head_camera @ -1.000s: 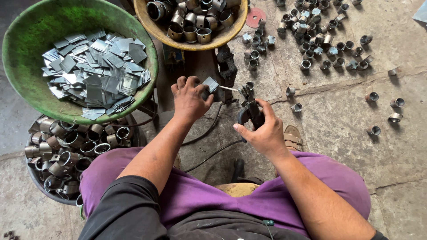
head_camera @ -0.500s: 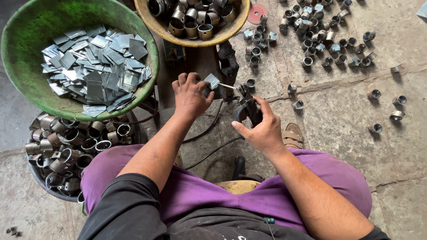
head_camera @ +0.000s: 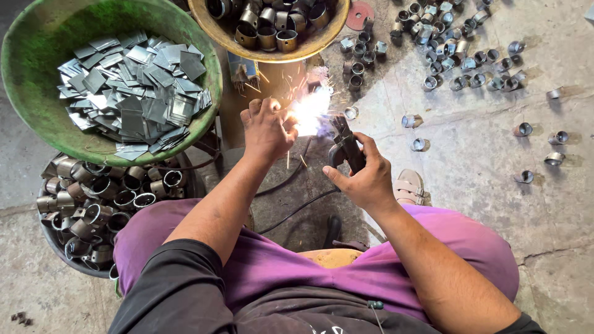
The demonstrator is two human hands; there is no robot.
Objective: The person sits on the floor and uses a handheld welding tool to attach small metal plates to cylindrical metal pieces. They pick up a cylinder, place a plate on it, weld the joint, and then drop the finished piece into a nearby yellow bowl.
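Gripping the black electrode holder [head_camera: 344, 147], my right hand [head_camera: 365, 179] has its fingers wrapped tight round the handle. Its long axis runs up and slightly left from my palm, tip at the arc [head_camera: 309, 111]. My left hand [head_camera: 267, 128], just left of the arc, curls its fingers over a piece I cannot make out. Green bowl [head_camera: 37, 117] lies farther left of the arc.

Green bowl [head_camera: 37, 74] of flat metal squares [head_camera: 133, 86]; yellow bowl [head_camera: 272, 54] of metal rings [head_camera: 266, 28]; loose rings [head_camera: 458, 55] scattered on concrete floor [head_camera: 482, 154].
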